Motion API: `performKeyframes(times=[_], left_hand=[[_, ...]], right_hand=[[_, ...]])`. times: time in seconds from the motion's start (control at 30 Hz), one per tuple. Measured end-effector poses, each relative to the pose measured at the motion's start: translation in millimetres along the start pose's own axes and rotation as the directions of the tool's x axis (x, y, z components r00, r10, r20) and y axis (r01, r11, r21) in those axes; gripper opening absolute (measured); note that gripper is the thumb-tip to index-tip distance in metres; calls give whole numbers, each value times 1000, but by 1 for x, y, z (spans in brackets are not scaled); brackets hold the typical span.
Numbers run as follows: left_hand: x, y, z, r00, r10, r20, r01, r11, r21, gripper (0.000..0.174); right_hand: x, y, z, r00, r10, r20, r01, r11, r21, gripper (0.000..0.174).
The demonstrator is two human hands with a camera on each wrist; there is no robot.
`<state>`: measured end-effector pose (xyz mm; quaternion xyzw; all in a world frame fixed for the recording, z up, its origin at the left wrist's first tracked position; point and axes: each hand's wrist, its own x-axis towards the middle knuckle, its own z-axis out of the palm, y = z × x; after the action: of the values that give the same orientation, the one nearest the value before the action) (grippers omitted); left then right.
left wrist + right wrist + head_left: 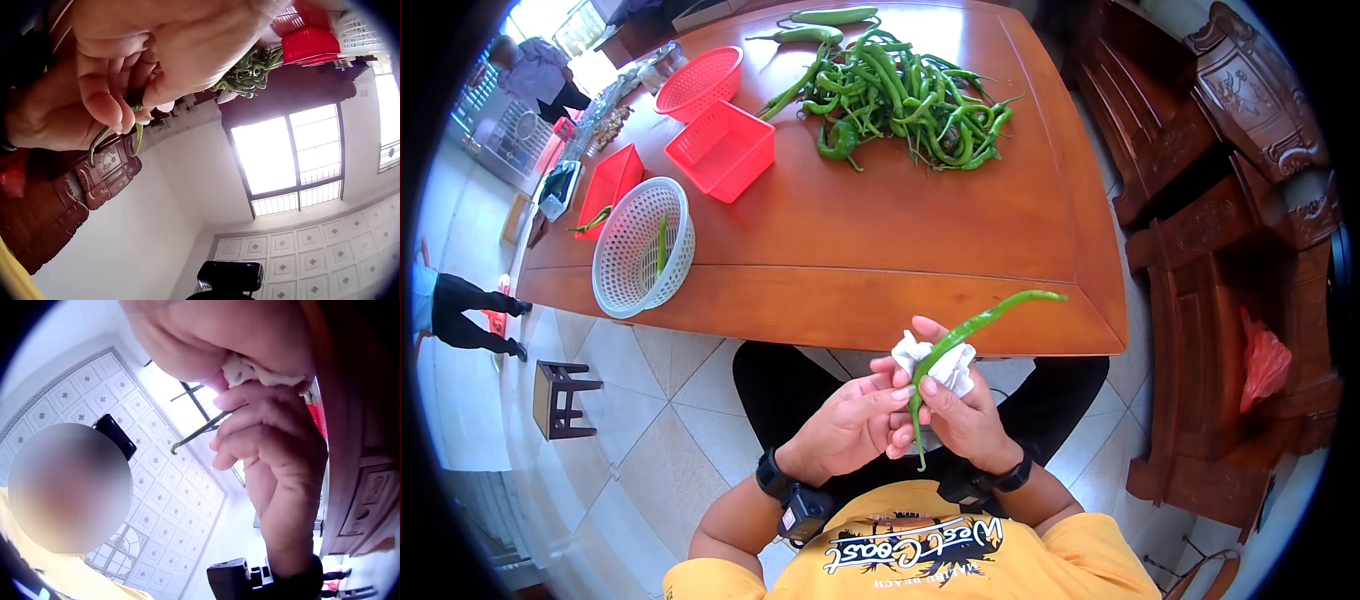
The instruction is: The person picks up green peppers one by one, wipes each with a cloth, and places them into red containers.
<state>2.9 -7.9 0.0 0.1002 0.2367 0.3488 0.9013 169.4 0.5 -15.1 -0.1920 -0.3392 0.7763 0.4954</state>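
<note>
A long green chili pepper (990,320) is held over my lap, just off the table's near edge. My left hand (845,425) pinches it near its thin stem end between thumb and fingers. My right hand (972,422) grips the pepper's middle with the thumb on top, and a crumpled white cloth (952,370) is bunched between that hand and the pepper. The pepper's curved tip points away to the right. In the right wrist view the thin stem (195,436) sticks out past the fingers, and part of the cloth (250,372) shows under the right palm.
On the wooden table (880,235) lies a big pile of green peppers (900,95). To the left stand a white colander (610,265) with a pepper inside, a red basket (735,165) and a red tray (605,185). A low stool (560,400) and two people are further left.
</note>
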Motion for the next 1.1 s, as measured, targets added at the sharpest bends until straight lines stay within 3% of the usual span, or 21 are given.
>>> performKeyframes(times=[0.2, 0.37, 0.63, 0.8, 0.9, 0.93, 1.1], left_hand=[[-2, -1, 2, 998, -34, -51, 41, 991, 126, 13], [-8, 0, 3, 999, -10, -32, 18, 959, 281, 11], [-15, 1, 0, 991, 113, 67, -130, 784, 607, 17], [-13, -3, 5, 906, 366, 212, -349, 365, 863, 17], [-9, -2, 10, 823, 489, 288, -431, 208, 878, 18], [-9, 3, 13, 806, 497, 322, -417, 90, 904, 19], [-6, 6, 14, 695, 596, 402, -404, -139, 904, 23]], right_hand=[[2, 0, 7, 985, -122, -123, 147, 965, 218, 53], [10, -18, 0, 928, -329, -176, 352, 929, 119, 46], [15, -32, -9, 937, -281, -208, 340, 871, 354, 46], [16, -32, -1, 975, -202, -93, 222, 902, 370, 51], [12, -26, 5, 992, -113, -46, 121, 967, 223, 49], [9, -26, 8, 997, -52, -53, 62, 978, 200, 51], [1, -9, 13, 999, -20, -27, 22, 999, 46, 50]])
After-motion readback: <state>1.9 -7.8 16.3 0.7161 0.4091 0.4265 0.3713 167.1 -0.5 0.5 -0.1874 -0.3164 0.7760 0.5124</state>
